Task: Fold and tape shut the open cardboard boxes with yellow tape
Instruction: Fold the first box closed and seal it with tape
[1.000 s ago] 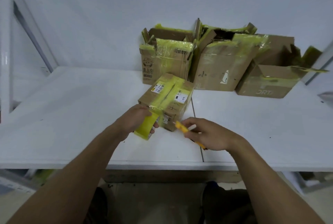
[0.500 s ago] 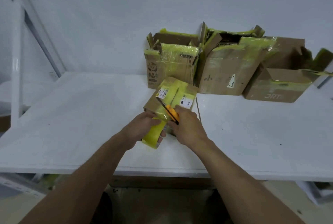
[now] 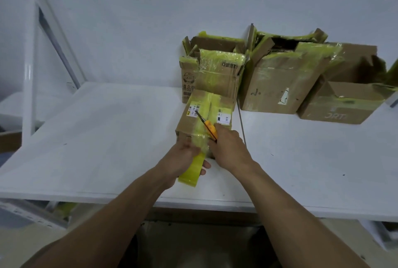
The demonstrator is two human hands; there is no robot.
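A: Item one, left hand (image 3: 183, 160). What do we log?
B: Fingers curled round the roll of yellow tape (image 3: 190, 173), held low against the near face of the small box (image 3: 185, 125). We judge it sits there to keep the strip taut for cutting.

A: Item two, right hand (image 3: 230, 149)?
B: Clenched on an orange utility knife (image 3: 210, 128), blade out and pointing away over the box top. It is just beside the left hand, we think so the blade can reach the strip between roll and box. We cannot tell whether the blade touches tape.

A: Item three, the small box?
B: Flaps down, with yellow strips along the top and over the near edge. It stands on the white table (image 3: 107, 138), just ahead of both hands. We rate it nearly sealed, pending the cut.

A: Remaining stock?
B: Three against the wall, packed side by side: left back box (image 3: 215, 78), middle back box (image 3: 277, 86) and right back box (image 3: 344, 106). All have flaps up or ragged. The small box stands just before the left one.

A: Room to move?
B: Bare tabletop runs left toward the white frame post (image 3: 29, 74), and right past the table seam (image 3: 241, 121). The front edge lies near our wrists, so we would mind the roll there.
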